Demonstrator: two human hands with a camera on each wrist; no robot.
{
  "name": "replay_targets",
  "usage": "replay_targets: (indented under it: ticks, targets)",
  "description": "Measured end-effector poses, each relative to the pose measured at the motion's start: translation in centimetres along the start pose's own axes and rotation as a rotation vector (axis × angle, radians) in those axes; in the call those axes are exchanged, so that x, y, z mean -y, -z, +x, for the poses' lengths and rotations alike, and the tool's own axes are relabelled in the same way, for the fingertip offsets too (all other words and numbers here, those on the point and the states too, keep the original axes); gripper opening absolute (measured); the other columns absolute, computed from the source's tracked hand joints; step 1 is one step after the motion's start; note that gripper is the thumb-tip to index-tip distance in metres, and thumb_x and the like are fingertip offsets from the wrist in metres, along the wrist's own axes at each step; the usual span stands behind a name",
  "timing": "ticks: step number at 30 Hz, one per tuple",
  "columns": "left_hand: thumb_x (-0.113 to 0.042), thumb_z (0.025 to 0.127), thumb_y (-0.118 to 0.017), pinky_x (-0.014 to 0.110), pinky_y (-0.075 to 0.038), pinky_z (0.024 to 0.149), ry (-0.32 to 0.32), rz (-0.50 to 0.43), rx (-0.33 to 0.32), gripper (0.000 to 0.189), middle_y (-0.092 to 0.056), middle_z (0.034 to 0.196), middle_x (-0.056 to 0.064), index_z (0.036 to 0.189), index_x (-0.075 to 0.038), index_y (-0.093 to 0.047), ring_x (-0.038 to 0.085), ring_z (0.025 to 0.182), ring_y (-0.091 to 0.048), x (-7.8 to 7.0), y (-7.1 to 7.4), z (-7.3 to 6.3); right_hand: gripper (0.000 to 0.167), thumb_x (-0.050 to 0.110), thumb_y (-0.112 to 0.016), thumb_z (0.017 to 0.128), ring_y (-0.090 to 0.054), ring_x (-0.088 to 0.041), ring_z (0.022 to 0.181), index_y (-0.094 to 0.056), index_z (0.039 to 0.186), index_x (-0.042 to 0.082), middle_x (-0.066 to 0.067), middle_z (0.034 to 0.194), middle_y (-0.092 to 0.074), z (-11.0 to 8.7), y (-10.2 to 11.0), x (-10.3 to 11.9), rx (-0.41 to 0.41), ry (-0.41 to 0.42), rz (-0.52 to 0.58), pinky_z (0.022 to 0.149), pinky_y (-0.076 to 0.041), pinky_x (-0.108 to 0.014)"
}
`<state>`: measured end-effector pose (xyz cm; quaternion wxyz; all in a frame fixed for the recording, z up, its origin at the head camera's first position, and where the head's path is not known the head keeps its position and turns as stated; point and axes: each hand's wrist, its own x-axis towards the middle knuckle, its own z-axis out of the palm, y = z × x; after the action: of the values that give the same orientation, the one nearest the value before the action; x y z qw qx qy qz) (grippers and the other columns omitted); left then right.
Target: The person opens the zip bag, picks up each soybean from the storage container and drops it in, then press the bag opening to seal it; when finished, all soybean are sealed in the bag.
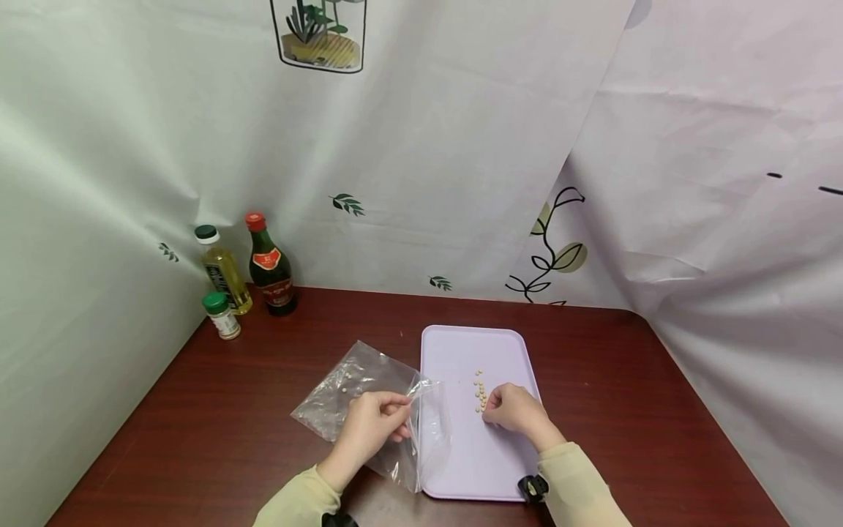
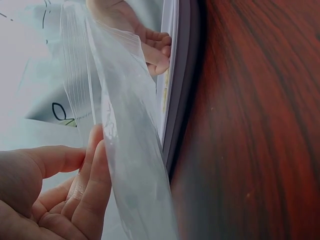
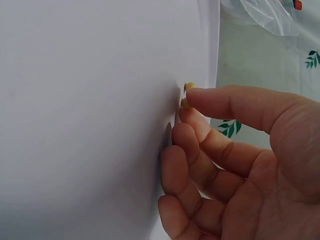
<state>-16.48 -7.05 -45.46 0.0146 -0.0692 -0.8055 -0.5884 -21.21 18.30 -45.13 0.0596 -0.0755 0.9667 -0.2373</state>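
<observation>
A clear zip-top plastic bag (image 1: 378, 369) lies on the table, its mouth lifted over the left edge of a pale purple tray (image 1: 470, 465). My left hand (image 1: 377, 424) pinches the bag's rim between thumb and fingers. Two or so soybeans (image 1: 345, 390) show inside the bag. On the tray, several pale yellow soybeans (image 1: 478, 384) form a loose line. At the near end of that line, my right hand (image 1: 516, 410) pinches a soybean (image 3: 186, 103) between thumb and forefinger, touching the tray. Another soybean (image 3: 190, 86) sits just beyond the thumb tip.
At the table's back left corner stand an oil bottle (image 1: 226, 274), a dark red-capped bottle (image 1: 271, 272) and a green-capped jar (image 1: 224, 320). Patterned cloth (image 1: 421, 183) hangs behind the dark red wooden table (image 1: 197, 432) and along its sides.
</observation>
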Motion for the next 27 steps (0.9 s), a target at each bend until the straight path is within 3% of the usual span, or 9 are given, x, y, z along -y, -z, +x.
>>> replay_targets:
  ticks: [12, 27]
  targets:
    - [-0.004, 0.083, -0.066, 0.022, -0.055, 0.044, -0.005, 0.015, 0.001, 0.018, -0.069, 0.064, 0.009, 0.097, 0.008, -0.069, 0.012, 0.047, -0.064, 0.0, -0.1, 0.0, 0.016, 0.013, -0.071, 0.071, -0.045, -0.008, 0.051, -0.059, 0.062, 0.018, 0.009, 0.053, -0.048, -0.4, 0.1, 0.3, -0.068, 0.043, 0.061, 0.046, -0.036, -0.023]
    - [-0.004, 0.083, -0.067, 0.021, -0.055, 0.044, -0.009, -0.025, -0.007, 0.019, -0.069, 0.065, 0.011, 0.098, 0.009, -0.069, 0.011, 0.047, -0.064, -0.6, -0.3, 0.2, 0.012, 0.011, -0.071, 0.074, -0.043, -0.002, 0.052, -0.062, 0.069, 0.017, 0.011, 0.059, -0.050, -1.3, 0.3, 1.9, -0.115, 0.180, 0.158, 0.048, -0.037, -0.018]
